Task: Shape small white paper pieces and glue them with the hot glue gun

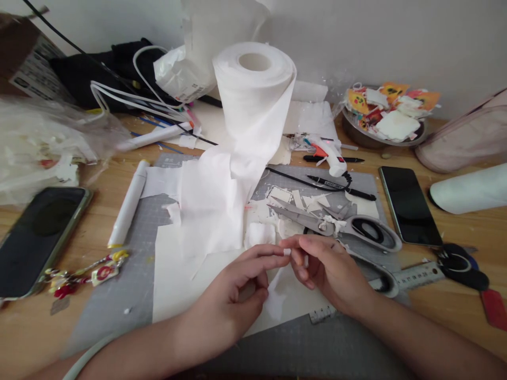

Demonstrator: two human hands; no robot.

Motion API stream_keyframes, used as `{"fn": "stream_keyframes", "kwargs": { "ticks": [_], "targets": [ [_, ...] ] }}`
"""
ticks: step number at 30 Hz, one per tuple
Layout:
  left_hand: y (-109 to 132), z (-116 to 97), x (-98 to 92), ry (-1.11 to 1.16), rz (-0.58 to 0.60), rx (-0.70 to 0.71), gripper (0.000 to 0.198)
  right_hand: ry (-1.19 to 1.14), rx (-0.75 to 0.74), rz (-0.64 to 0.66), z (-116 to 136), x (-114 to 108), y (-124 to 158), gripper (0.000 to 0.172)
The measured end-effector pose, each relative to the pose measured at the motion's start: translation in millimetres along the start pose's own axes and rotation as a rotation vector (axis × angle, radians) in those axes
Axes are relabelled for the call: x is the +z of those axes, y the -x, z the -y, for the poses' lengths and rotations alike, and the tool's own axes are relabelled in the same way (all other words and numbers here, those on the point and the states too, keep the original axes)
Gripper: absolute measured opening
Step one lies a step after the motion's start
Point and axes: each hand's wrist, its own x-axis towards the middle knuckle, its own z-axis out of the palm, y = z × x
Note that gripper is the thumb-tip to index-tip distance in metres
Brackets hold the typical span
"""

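Low over the middle of the grey cutting mat (130, 264), the two hands meet fingertip to fingertip around a small white scrap (287, 252). The right hand (330, 272) is closed on the scrap, which is pinched between thumb and forefinger with the other fingers curled beneath. The left hand (232, 298) is loosely curled, its forefinger stretched out so that the tip touches the scrap's left end and its thumb tucked lower. Whether it truly grips the scrap cannot be told. Under both hands lies a white sheet (178, 285) on the mat. Just at 1 o'clock from the scrap, large grey-handled scissors (317, 221) lie among paper offcuts, blades pointing toward 10 o'clock. A metal ruler (420, 275) lies at 3 o'clock, partly under the right wrist. At 11 o'clock a paper roll (253, 105) stands upright, its loose end trailing down onto the mat toward the hands. A white glue gun (330, 155) lies at 1 o'clock beyond the scissors, with a black pen (340, 187) just before it. On the wooden table (475, 232), a dark phone (410, 203) lies at 2 o'clock beside the mat's edge, and a second phone (39, 237) lies well apart at 9 o'clock. Between that phone and the hands, a beaded charm (99, 272) rests on the mat, with a white tube (129, 203) lying above it at 10 o'clock. A bowl of coloured cutouts (386, 113) stands far off at 1 o'clock near the wall.
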Motion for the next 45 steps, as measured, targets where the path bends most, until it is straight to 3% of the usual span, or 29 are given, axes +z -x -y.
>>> {"fn": "stream_keyframes", "kwargs": {
  "ticks": [6,14,19,27,40,45],
  "targets": [
    [1,2,-3.7,0.129,-0.020,-0.078,0.044,-0.047,-0.052,-0.013,-1,0,-2,0.018],
    [2,3,-3.2,0.044,-0.069,-0.064,0.043,0.094,-0.101,0.036,-6,-1,1,0.012],
    [2,8,-1.6,-0.020,-0.066,0.009,0.047,0.197,-0.066,-0.037,-11,4,2,0.029],
    [3,8,1.2,0.033,-0.083,-0.066,0.052,0.246,-0.047,-0.006,-8,5,-1,0.027],
    [4,9,-0.5,0.087,-0.171,-0.086,0.052,0.291,-0.204,-0.192,-2,4,1,0.014],
    [2,9,-1.2,0.101,-0.163,-0.073,0.051,0.297,-0.113,-0.102,-5,3,1,0.016]
  ]
}}
